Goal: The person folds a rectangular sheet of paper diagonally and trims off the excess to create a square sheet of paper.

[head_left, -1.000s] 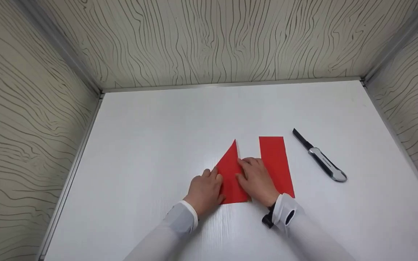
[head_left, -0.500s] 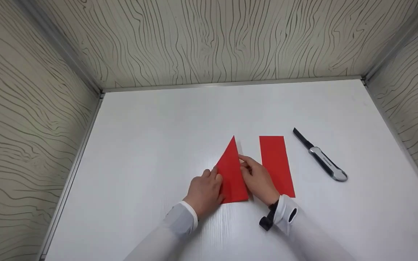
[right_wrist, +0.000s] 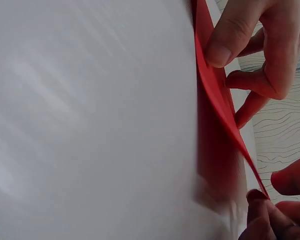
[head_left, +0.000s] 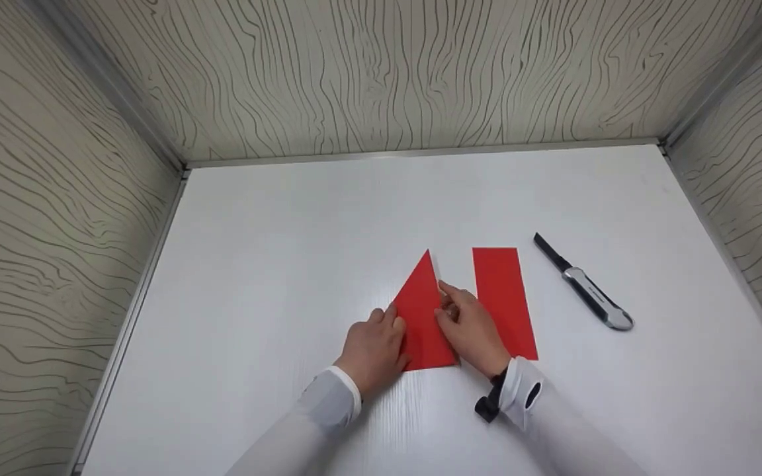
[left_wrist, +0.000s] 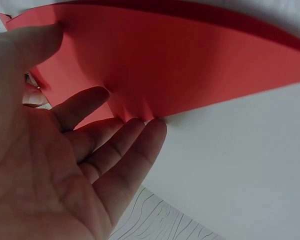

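Note:
A red folded sheet of paper (head_left: pixel 421 324) lies on the white table, its pointed corner facing away from me. My left hand (head_left: pixel 371 350) touches its left edge. In the left wrist view its fingers (left_wrist: pixel 145 140) are nearly straight, with their tips at the paper's edge, and the thumb dents the sheet. My right hand (head_left: pixel 473 330) pinches the sheet's right edge, thumb on top and the index finger along that edge. In the right wrist view the red paper (right_wrist: pixel 217 95) shows edge-on, bowed, with fingertips on it at two places.
A second red strip of paper (head_left: pixel 503 297) lies flat just right of my right hand. Farther right lies a utility knife (head_left: pixel 586 284), its dark blade out and pointing away to the left. Wood-grain panels (head_left: pixel 381 73) wall the white table (head_left: pixel 275 244) at the back and sides.
My right hand has gone from resting on the sheet to pinching its right edge, which shows a slight lift. The left hand, the strip and the knife stay put.

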`<state>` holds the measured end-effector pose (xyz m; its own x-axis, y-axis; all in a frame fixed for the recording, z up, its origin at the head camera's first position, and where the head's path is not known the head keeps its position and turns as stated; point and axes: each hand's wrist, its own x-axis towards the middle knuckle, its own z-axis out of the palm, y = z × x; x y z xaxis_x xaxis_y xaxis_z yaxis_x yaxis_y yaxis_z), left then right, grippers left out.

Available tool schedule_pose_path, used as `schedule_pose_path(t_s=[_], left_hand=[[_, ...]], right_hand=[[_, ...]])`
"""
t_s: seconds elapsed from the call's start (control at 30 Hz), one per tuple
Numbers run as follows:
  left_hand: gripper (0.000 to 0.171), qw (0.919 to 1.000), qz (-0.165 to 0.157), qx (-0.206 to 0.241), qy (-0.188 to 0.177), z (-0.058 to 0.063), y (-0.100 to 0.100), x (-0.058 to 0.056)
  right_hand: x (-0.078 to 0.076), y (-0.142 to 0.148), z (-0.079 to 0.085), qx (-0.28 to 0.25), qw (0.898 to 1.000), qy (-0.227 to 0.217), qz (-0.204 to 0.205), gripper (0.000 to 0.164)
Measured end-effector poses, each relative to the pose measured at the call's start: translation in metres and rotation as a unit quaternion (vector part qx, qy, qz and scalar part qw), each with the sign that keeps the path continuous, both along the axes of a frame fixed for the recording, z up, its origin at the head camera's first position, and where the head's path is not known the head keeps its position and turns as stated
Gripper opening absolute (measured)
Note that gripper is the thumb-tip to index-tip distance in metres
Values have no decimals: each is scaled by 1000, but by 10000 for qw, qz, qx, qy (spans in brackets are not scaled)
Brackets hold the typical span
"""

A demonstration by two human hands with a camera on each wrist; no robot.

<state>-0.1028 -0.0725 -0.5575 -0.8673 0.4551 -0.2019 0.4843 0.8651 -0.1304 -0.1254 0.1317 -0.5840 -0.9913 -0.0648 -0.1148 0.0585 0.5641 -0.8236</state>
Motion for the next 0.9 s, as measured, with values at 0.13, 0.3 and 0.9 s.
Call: schedule_pose_path(t_s=[0.13, 0.3, 0.9], left_hand=[[64, 10000, 21, 70, -58, 1, 0, 0], [63, 9999, 36, 98, -50, 1, 0, -1], [66, 9998, -72, -179, 1, -3, 0, -1]], right_hand=[[-1, 1, 0, 591, 9979, 262, -67, 66], [-5, 1, 2, 1100, 9935, 297, 44, 68], [-12, -8, -2, 1318, 9908, 276, 142, 70]])
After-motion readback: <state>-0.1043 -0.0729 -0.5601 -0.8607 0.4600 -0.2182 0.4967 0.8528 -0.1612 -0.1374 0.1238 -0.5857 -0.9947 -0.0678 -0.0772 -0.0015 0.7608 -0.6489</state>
